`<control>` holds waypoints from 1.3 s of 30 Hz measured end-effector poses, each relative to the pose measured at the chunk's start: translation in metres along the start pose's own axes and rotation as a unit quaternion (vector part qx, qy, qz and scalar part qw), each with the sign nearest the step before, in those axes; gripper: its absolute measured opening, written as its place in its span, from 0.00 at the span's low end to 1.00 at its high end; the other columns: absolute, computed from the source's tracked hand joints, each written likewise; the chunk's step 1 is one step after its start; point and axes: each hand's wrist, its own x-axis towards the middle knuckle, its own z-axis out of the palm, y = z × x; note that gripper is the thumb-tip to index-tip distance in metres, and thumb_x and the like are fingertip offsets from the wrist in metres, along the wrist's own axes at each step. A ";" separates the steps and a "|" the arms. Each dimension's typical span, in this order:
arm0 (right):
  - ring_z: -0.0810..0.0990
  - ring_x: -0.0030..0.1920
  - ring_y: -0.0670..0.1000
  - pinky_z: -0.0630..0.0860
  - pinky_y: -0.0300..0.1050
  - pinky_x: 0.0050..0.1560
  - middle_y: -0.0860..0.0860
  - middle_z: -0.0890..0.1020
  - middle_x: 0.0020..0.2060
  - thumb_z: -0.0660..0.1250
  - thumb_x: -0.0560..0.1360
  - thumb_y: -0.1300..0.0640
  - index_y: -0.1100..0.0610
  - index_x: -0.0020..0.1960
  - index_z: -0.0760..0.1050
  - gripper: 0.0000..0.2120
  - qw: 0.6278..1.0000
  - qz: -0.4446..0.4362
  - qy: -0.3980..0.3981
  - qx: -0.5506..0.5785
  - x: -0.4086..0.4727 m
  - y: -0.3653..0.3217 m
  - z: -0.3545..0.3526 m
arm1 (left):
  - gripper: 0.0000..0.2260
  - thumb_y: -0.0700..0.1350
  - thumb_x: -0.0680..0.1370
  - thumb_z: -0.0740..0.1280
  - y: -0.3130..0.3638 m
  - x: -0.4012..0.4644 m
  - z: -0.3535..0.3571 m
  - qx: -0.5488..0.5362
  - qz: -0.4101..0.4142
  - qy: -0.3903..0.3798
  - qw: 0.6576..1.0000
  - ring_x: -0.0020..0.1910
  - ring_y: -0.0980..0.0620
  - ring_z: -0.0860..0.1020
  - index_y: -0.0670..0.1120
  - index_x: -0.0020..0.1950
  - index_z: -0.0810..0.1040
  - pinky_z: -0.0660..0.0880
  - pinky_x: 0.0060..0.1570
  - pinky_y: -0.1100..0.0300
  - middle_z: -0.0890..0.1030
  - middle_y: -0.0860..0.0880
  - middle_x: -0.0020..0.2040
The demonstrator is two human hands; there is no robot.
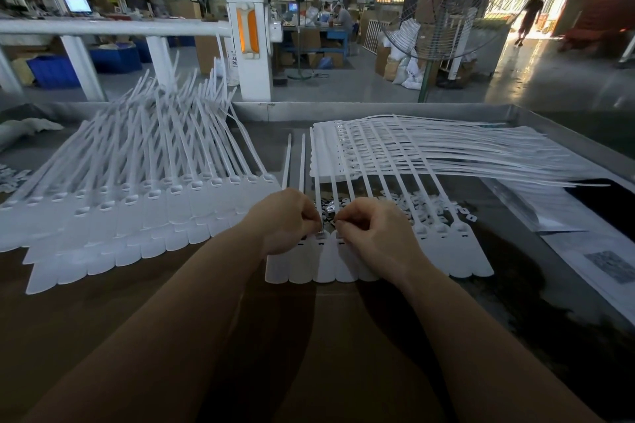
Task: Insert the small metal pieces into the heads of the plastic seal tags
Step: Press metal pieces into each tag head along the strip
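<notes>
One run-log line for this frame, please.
step: inserting metal piece | left hand: pinching piece | right hand: fingers curled at tag row | done pile: left

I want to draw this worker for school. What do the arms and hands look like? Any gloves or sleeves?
No gloves and no sleeves show. Both forearms are bare all the way down to the bottom of the picture. The left hand and the right hand are bare too, and I can see no watch, bracelet or rings. The fingertips are too small to tell about the nails.
</notes>
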 end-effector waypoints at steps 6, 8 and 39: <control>0.80 0.43 0.43 0.76 0.34 0.46 0.47 0.82 0.41 0.68 0.73 0.59 0.55 0.46 0.80 0.04 1.000 -0.001 -0.001 0.002 0.001 0.000 0.000 | 0.06 0.45 0.73 0.70 0.003 0.000 -0.003 -0.010 -0.007 -0.001 1.000 0.43 0.54 0.78 0.46 0.48 0.84 0.75 0.48 0.59 0.80 0.52 0.41; 0.79 0.42 0.41 0.74 0.28 0.43 0.45 0.81 0.39 0.69 0.73 0.60 0.55 0.46 0.80 0.04 1.000 -0.003 0.001 0.001 0.001 0.000 0.001 | 0.06 0.45 0.71 0.72 0.003 -0.001 -0.002 -0.026 -0.019 0.018 0.999 0.44 0.53 0.79 0.46 0.47 0.84 0.76 0.49 0.58 0.82 0.51 0.43; 0.79 0.42 0.40 0.74 0.31 0.45 0.42 0.79 0.37 0.69 0.73 0.60 0.54 0.45 0.80 0.03 1.000 0.008 -0.004 0.006 -0.001 0.001 0.001 | 0.15 0.42 0.74 0.68 -0.015 -0.026 -0.006 0.040 -0.004 0.070 0.997 0.47 0.54 0.71 0.61 0.35 0.72 0.73 0.56 0.51 0.72 0.55 0.49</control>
